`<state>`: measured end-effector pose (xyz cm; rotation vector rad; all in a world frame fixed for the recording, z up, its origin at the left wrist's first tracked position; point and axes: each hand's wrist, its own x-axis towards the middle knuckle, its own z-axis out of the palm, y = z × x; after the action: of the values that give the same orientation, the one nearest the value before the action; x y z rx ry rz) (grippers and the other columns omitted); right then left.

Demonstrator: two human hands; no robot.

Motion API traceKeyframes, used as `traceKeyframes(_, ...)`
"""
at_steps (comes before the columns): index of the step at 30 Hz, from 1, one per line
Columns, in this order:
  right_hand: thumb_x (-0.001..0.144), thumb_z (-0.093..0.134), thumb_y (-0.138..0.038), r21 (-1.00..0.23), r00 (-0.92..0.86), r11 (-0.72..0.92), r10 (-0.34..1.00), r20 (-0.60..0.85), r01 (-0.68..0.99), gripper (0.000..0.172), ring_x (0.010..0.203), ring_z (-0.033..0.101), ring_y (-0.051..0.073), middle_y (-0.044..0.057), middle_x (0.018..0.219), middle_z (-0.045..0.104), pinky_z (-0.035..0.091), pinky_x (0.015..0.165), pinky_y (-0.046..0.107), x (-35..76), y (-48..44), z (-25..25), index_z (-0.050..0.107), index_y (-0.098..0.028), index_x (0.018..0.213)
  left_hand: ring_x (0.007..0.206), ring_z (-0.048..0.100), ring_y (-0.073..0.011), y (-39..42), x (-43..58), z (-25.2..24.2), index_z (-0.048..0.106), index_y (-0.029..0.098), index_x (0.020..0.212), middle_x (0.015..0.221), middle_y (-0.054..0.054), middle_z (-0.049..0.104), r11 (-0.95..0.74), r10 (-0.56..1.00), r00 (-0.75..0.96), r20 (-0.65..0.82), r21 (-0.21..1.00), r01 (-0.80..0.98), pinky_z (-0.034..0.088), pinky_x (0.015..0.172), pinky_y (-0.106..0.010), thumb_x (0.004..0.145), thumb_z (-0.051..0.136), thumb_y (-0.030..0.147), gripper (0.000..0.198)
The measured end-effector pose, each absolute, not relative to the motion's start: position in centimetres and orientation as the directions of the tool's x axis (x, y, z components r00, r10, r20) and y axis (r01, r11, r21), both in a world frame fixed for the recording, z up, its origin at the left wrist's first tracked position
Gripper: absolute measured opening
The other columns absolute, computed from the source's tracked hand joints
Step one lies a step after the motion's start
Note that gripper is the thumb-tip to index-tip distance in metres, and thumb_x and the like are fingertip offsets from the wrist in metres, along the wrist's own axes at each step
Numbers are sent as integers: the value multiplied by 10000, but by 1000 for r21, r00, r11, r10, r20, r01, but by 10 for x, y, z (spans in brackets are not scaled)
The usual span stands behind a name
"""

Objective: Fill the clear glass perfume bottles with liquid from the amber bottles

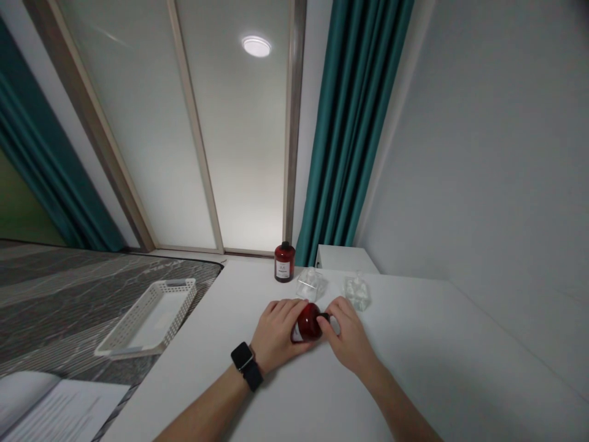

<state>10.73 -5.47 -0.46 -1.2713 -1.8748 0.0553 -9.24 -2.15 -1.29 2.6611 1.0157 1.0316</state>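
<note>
Your left hand is gripping a tilted red bottle, your right hand is pinching its black cap, and beyond it another bottle and two clear jars are sitting.

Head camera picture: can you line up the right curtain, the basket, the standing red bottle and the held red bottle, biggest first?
1. Right curtain
2. Basket
3. Standing red bottle and held red bottle: can't rank, because the held one is partly covered and nearer.
</note>
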Motion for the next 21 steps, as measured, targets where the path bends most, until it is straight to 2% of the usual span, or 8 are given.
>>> traceKeyframes(5,957,507,-266,-396,-195,544,737,647,740,122,1099,534,296,128,1152,544,497,934,482,111,-53,-9,549,-219,852,1094,631,-315,-23,-92,-9,497,221,1327,1236,-116,673,-780,601,551,579,277,561,460,922,-451,754,780,412,667)
traceKeyframes(9,943,513,-210,-325,-239,558,712,660,764,65,1228,491,340,148,1190,528,481,995,563,112,-51,-15,533,-221,882,1065,633,-305,-25,-92,-8,502,205,1304,1211,-113,679,-780,592,548,591,249,575,472,912,-451,760,780,387,638)
traceKeyframes(13,938,524,-179,-294,-272,573,701,659,765,54,1330,429,350,147,1248,504,450,1046,581,112,-53,-14,534,-226,962,1070,636,-299,-24,-94,-6,500,207,1291,1205,-107,680,-785,590,552,589,258,563,485,911,-447,751,787,367,632)
traceKeyframes(17,938,517,-168,-353,-301,601,724,621,717,206,1373,383,328,144,1354,448,408,1089,559,113,-58,-6,531,-238,1132,1076,640,-302,-21,-97,-5,481,215,1306,1215,-108,675,-784,597,542,591,286,551,497,902,-446,732,800,373,675)
traceKeyframes(19,922,535,-168,-429,-272,591,750,603,683,266,1330,420,311,138,1347,446,415,1079,525,114,-60,-3,522,-241,1177,1077,639,-306,-20,-98,-6,459,214,1324,1228,-115,668,-777,607,531,591,302,553,501,894,-448,715,814,367,722)
traceKeyframes(21,902,559,-170,-498,-227,574,772,594,650,253,1220,493,292,124,1249,499,446,1029,485,113,-60,-1,537,-233,1146,1084,636,-309,-20,-99,-7,440,214,1338,1241,-121,661,-774,613,528,588,313,550,501,894,-451,705,825,360,755)
